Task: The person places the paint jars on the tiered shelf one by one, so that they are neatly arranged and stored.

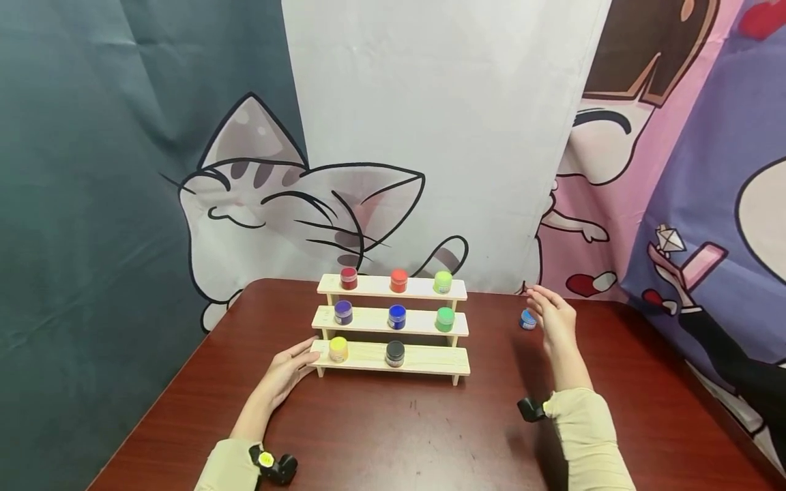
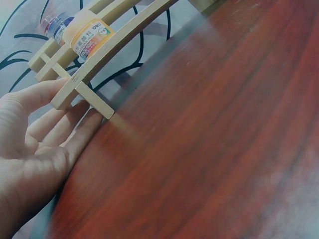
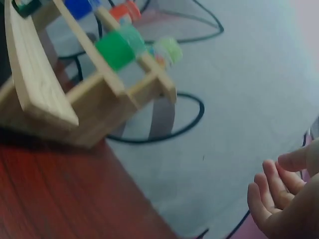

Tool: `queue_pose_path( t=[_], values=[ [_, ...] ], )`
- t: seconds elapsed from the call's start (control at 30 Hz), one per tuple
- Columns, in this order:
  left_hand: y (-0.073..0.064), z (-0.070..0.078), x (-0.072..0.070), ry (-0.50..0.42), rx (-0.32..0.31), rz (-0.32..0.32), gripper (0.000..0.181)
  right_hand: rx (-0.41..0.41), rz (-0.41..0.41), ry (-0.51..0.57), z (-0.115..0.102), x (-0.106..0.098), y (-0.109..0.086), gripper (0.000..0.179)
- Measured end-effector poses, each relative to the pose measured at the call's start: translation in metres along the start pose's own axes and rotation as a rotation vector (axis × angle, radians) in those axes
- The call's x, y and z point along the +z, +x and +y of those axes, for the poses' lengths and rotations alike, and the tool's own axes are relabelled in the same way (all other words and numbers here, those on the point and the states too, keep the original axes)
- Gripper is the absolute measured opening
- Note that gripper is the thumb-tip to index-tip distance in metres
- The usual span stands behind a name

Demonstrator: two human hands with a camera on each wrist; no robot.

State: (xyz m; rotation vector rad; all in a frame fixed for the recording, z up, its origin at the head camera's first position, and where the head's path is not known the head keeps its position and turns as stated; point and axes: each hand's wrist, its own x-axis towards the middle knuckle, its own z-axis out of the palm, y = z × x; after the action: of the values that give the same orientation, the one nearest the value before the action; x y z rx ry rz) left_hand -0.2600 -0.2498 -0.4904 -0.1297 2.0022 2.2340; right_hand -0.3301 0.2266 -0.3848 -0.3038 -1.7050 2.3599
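A three-step wooden display rack [image 1: 424,356] stands on the table, with small paint jars on every step. At the rack's lower left end, my left hand [image 1: 288,372] grips the bottom step. The left wrist view shows its thumb [image 2: 45,94] against the step's end and the fingers behind the leg. Nearest to that hand is a yellow paint jar [image 2: 92,36]. My right hand [image 1: 555,324] is raised off to the right, its fingers loosely bent and holding nothing. Just left of it, a blue paint jar [image 1: 527,320] appears on the table, partly hidden.
The top step carries dark red [image 1: 348,278], red [image 1: 398,280] and light green [image 1: 443,282] jars. Purple [image 1: 343,312], blue [image 1: 397,317] and green [image 1: 445,319] jars fill the middle step. A black jar [image 1: 396,354] shares the bottom step. Behind the table [image 1: 393,436] hangs a cartoon-printed cloth [image 1: 479,136].
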Motion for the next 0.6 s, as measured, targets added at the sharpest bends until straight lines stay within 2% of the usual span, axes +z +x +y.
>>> queue_pose_path(
  t=[0.17,0.33,0.4,0.47,0.53,0.6],
  values=[
    [-0.001,-0.001,0.0,0.007,-0.002,0.008,0.065,0.025,0.043,-0.086,0.012,-0.019,0.013,0.033],
    [-0.002,-0.001,-0.001,-0.006,0.007,0.004,0.065,0.047,0.058,-0.23,0.03,-0.031,0.027,0.015],
    [-0.002,-0.001,-0.001,-0.005,0.009,0.011,0.065,0.07,0.036,-0.292,0.035,-0.034,0.033,0.033],
    [-0.002,-0.001,-0.001,-0.004,0.011,0.013,0.065,0.101,0.007,-0.305,0.038,-0.035,0.037,0.051],
    [-0.001,-0.001,-0.001,-0.004,0.012,0.012,0.065,0.115,-0.007,-0.291,0.04,-0.034,0.039,0.059],
    [0.0,-0.002,-0.001,-0.001,0.018,0.004,0.065,0.095,0.013,-0.284,0.042,-0.033,0.042,0.061]
  ],
)
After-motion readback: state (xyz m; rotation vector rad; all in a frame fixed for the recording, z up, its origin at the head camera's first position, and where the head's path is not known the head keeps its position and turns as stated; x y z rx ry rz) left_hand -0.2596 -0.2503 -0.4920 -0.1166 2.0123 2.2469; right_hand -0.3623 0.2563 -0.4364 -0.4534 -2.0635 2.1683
